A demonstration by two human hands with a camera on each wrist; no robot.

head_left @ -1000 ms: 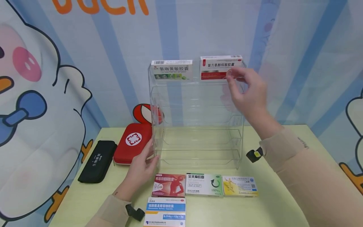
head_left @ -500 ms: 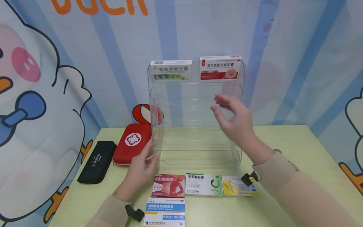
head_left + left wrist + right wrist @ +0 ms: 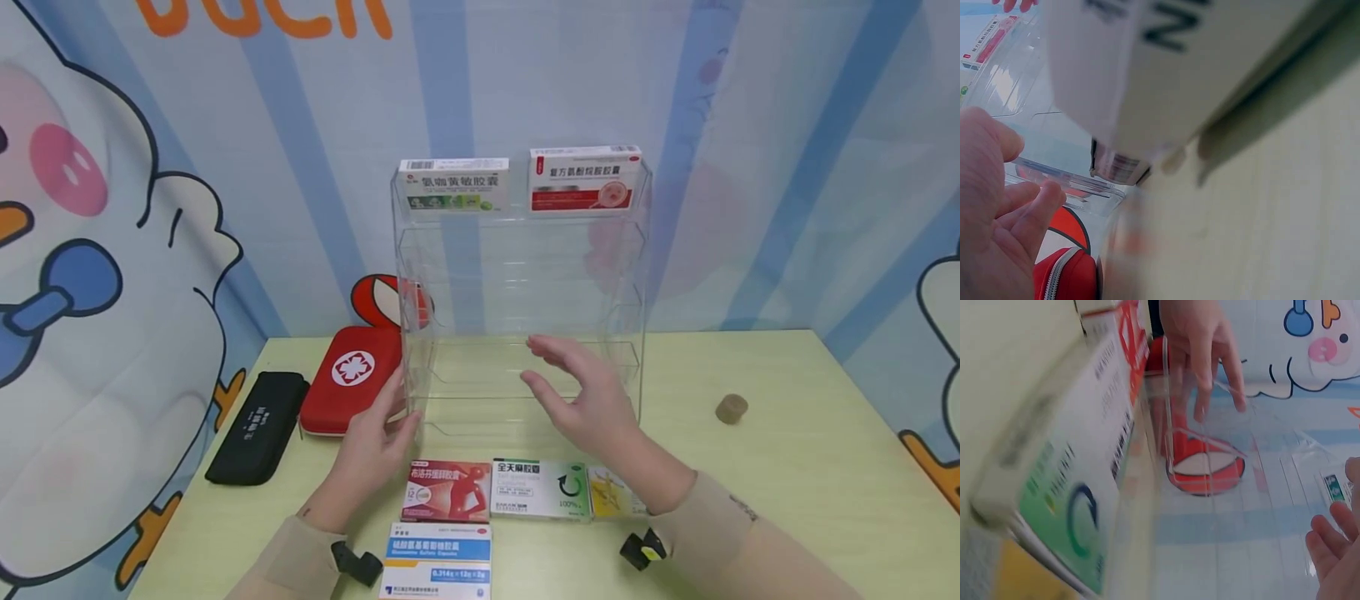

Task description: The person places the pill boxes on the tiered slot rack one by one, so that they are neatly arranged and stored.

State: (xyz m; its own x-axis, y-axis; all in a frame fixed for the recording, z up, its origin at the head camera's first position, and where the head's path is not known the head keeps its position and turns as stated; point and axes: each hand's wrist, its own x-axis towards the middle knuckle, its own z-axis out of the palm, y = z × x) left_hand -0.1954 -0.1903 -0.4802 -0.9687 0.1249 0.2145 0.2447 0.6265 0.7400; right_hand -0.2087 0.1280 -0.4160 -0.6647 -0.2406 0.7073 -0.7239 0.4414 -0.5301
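A clear acrylic tiered rack stands upright on the table. My left hand holds its lower left side, thumb toward the front and fingers along the outer side. My right hand is in front of the lower tiers, fingers apart and holding nothing. On the top tier sit a green-and-white medicine box at left and a red-and-white one at right. Before the rack lie a red medicine box, a white-and-green one, a yellow-and-white one partly hidden by my right arm, and a blue-and-white one.
Left of the rack lie a red zipped case with a white emblem and a black pouch. At right a small brown cylinder stands on the pale table. A printed cloth hangs behind.
My right hand has come away from the red-and-white box on the top tier and moved down and left. The small cylinder at right has come into view. My left hand stays at the rack.
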